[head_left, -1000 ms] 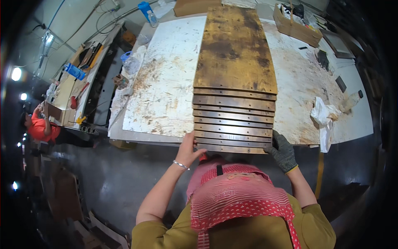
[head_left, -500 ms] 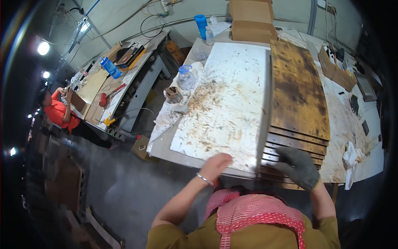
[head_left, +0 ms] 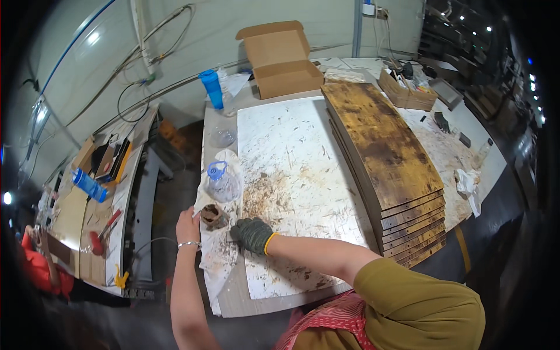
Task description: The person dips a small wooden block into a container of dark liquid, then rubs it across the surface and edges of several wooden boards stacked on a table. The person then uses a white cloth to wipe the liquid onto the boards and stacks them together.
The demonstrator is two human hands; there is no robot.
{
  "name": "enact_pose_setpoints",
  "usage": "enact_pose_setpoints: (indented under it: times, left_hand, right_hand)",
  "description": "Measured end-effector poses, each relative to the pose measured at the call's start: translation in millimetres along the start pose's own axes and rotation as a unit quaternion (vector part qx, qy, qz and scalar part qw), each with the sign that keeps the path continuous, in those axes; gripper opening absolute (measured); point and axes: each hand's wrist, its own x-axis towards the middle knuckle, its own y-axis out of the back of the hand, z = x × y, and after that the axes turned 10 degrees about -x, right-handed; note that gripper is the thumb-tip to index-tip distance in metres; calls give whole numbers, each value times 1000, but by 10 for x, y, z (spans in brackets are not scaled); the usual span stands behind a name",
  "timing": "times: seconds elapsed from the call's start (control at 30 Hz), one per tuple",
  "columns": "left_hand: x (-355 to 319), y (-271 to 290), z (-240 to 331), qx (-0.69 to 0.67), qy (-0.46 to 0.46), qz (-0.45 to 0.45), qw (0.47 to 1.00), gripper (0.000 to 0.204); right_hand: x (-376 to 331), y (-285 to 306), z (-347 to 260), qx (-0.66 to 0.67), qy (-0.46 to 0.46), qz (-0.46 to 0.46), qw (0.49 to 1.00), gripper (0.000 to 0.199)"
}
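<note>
My bare left hand (head_left: 188, 224), a bracelet on its wrist, grips the left side of a small rusty brown cup (head_left: 214, 217). The cup stands on a stained white cloth (head_left: 217, 262) at the table's left edge. My right hand (head_left: 252, 234), in a dark glove with a yellow cuff, lies curled on the cloth against the cup's right side. Whether the glove holds anything is hidden. Just behind the cup stands a clear plastic bottle (head_left: 221, 182) with a blue cap.
A stained white board (head_left: 303, 169) covers the table's middle, with a stack of rusty brown plates (head_left: 388, 163) to its right. At the back are an open cardboard box (head_left: 280, 58), a blue bottle (head_left: 211, 88) and a clear cup (head_left: 223, 137). A cluttered bench (head_left: 102, 198) stands left.
Both hands left the front edge of the plate stack and moved left to the brown cup on the cloth. The view swung left with them.
</note>
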Motion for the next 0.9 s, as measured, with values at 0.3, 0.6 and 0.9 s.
enact_pose_setpoints:
  times: [0.3, 0.6, 0.9]
  left_hand:
    - [29, 14, -88, -34, -31, -75, 996, 12]
    - [613, 295, -3, -152, 78, -52, 984, 13]
    - [713, 118, -211, -317, 246, -52, 914, 11]
  right_hand:
    - [-182, 774, 84, 182, -39, -62, 981, 35]
    - [130, 897, 700, 76, 7, 23, 997, 45]
    - [846, 678, 464, 16, 159, 108, 981, 36]
